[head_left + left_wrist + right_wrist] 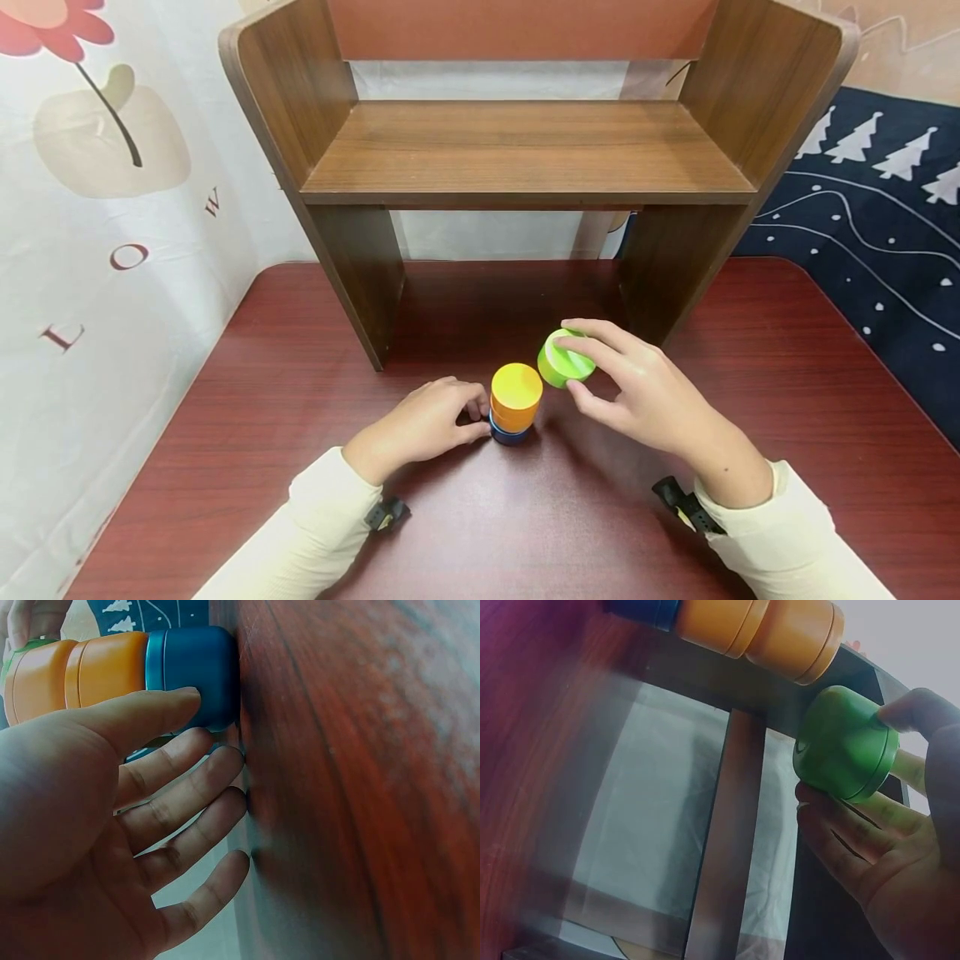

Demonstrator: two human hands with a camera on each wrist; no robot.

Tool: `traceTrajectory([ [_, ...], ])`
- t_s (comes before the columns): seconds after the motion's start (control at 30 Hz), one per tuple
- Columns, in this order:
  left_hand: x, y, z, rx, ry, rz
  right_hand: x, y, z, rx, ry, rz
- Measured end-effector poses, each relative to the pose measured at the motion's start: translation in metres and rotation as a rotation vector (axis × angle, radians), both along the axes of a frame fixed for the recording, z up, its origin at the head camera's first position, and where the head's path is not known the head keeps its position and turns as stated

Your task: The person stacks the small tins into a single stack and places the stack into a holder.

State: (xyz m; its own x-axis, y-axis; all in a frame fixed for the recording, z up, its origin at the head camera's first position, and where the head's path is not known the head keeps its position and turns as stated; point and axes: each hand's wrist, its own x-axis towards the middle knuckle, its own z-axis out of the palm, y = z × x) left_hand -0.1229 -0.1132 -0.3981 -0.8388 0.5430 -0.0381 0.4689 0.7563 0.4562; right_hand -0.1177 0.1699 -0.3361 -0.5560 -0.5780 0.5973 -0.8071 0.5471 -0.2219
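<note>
A stack of small round containers stands upright on the table: a blue container [199, 667] at the bottom, an orange container [112, 669] above it, and a yellow-orange container [517, 387] on top. My left hand [427, 425] is beside the stack's base, thumb and index fingertips at the blue container, fingers loosely spread and not wrapped round it. To the right, my right hand [637, 387] holds a round green container [844, 746] between thumb and fingers, tilted in the air. It is near the stack's top, apart from it in the right wrist view.
A brown wooden shelf unit [525, 154] stands on the dark red table [285, 392] behind the stack. A printed white curtain [142, 317] hangs at the left and dark blue tree-patterned fabric [885, 250] at the right. Dark straps [686, 504] sit at the wrists.
</note>
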Motion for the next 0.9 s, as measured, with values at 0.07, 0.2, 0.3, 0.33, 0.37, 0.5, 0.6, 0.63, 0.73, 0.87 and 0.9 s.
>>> traceTrajectory([
  [0.07, 0.0, 0.0, 0.0, 0.001, 0.001, -0.002, 0.0, -0.001, 0.0, -0.004, -0.001, 0.008],
  [0.2, -0.001, 0.0, -0.001, 0.003, 0.005, -0.005, 0.001, -0.002, -0.001, -0.01, 0.004, 0.018],
  [0.3, -0.001, -0.001, -0.001, 0.001, 0.008, -0.007, 0.001, -0.004, -0.003, -0.022, 0.023, 0.028],
  [0.33, -0.001, -0.001, -0.001, 0.001, 0.009, -0.007, 0.001, -0.005, -0.004, -0.025, 0.031, 0.03],
  [0.37, -0.001, -0.001, -0.001, 0.001, 0.009, -0.007, 0.001, -0.006, -0.005, -0.028, 0.038, 0.032],
  [0.5, -0.001, -0.001, 0.0, 0.0, 0.009, -0.008, 0.001, -0.009, -0.006, -0.039, 0.066, 0.04],
  [0.6, -0.001, 0.0, 0.0, -0.002, 0.009, -0.008, 0.003, -0.01, -0.006, -0.043, 0.071, 0.046],
  [0.63, -0.001, -0.001, 0.0, -0.002, 0.008, -0.007, 0.003, -0.011, -0.006, -0.045, 0.071, 0.048],
  [0.73, -0.001, -0.001, 0.0, -0.003, 0.005, -0.004, 0.004, -0.012, -0.005, -0.046, 0.076, 0.054],
  [0.87, -0.001, -0.001, 0.0, -0.002, -0.002, -0.002, 0.005, -0.013, -0.004, -0.047, 0.079, 0.055],
  [0.9, -0.001, -0.001, -0.001, -0.002, -0.001, -0.003, 0.005, -0.013, -0.004, -0.051, 0.07, 0.055],
])
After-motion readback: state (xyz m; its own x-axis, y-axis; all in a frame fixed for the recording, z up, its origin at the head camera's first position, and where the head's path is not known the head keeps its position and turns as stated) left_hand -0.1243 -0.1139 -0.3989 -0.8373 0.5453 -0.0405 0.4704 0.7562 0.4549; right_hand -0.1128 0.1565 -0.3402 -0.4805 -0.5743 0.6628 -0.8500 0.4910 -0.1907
